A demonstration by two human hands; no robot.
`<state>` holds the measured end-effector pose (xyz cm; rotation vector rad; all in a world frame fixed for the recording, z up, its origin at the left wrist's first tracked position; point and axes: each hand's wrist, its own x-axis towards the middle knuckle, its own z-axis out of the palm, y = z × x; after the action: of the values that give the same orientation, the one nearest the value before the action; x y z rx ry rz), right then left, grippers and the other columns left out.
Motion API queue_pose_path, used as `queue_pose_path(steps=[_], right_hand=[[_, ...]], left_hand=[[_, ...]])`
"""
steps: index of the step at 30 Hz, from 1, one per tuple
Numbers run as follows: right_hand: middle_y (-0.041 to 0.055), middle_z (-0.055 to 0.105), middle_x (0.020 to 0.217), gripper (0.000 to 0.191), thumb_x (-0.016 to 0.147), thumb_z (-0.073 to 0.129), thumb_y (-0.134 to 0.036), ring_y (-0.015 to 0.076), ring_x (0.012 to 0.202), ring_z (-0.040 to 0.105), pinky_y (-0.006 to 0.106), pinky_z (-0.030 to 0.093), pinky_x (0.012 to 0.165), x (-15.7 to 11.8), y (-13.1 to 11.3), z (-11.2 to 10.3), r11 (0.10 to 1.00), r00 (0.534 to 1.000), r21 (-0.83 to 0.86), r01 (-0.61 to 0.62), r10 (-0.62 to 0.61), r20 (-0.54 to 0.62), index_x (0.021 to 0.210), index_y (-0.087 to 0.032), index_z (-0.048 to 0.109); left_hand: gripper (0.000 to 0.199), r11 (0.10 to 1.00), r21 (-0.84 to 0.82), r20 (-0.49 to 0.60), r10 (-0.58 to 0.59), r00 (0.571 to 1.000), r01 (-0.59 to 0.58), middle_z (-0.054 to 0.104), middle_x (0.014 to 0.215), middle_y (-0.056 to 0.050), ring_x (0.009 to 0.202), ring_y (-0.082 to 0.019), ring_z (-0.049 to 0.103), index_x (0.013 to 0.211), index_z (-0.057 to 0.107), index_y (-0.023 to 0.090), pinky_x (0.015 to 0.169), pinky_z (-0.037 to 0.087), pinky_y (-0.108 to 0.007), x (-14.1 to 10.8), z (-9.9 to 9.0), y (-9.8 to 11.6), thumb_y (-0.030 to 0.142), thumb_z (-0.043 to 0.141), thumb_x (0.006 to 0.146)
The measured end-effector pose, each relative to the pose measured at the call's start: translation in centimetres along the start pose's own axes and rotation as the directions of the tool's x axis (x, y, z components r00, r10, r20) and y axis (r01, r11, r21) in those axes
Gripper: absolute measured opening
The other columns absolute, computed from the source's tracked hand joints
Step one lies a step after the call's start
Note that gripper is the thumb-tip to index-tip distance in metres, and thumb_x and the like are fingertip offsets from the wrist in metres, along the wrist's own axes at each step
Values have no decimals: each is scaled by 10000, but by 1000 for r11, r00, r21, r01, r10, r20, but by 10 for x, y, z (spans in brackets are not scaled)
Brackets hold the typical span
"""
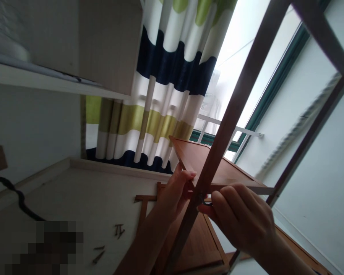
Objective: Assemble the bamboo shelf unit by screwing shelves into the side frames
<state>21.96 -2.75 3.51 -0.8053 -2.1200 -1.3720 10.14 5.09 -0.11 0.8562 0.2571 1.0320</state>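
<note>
In the head view, a brown wooden shelf panel (pixel 193 156) meets a slanting wooden post (pixel 229 114) of a rack frame. My left hand (pixel 176 191) is closed around the panel's near corner, its thumb on top, just left of the post. On the other side, my right hand (pixel 242 215) has its fingers curled round a small dark bent hex key (pixel 207 203). The key's end meets the post just below the shelf; its tip and the fastener there are hidden.
Several brown screws or bolts (pixel 119 230) lie on the pale floor (pixel 83 202). More wooden panels (pixel 195 236) lie below the rack. A black cable (pixel 20 198) crosses the left side. A striped curtain (pixel 172 68) hangs behind, with a white shelf (pixel 60 82) at upper left.
</note>
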Motion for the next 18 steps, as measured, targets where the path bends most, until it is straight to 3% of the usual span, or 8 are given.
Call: queue_pose_path(steps=[4, 7, 14, 18], right_hand=[[9, 460, 632, 169, 835, 521, -275, 131, 600, 362, 272, 240, 540, -1, -3, 1, 1000, 999, -3, 0, 0, 36, 734, -149, 470], [11, 477, 667, 93, 810, 516, -189, 133, 611, 368, 278, 232, 554, -1, -6, 5, 1000, 997, -14, -8, 9, 71, 747, -159, 453], [-2, 413, 618, 144, 782, 429, -90, 137, 568, 348, 287, 161, 520, 5, -13, 5, 999, 996, -45, -27, 31, 81, 687, -175, 363], [4, 418, 631, 120, 800, 396, -104, 132, 557, 338, 284, 154, 504, 8, -11, 2, 999, 994, -23, -30, 32, 108, 699, -168, 378]], left_hand=[[182, 999, -1, 3, 44, 999, -44, 446, 557, 45, 519, -79, 487, 735, 466, 165, 474, 378, -174, -3, 2, 3, 318, 564, 717], [228, 997, 14, -50, 76, 996, -75, 394, 516, 57, 466, -52, 395, 653, 460, 156, 444, 334, -171, -5, 6, 5, 322, 611, 694], [253, 997, 19, -65, 71, 995, -70, 402, 485, 47, 452, -54, 366, 556, 467, 157, 446, 347, -182, -7, 19, 12, 324, 594, 697], [257, 985, 136, -139, 123, 983, -104, 405, 456, 50, 438, -60, 387, 544, 477, 159, 435, 340, -175, -14, 23, 13, 337, 564, 707]])
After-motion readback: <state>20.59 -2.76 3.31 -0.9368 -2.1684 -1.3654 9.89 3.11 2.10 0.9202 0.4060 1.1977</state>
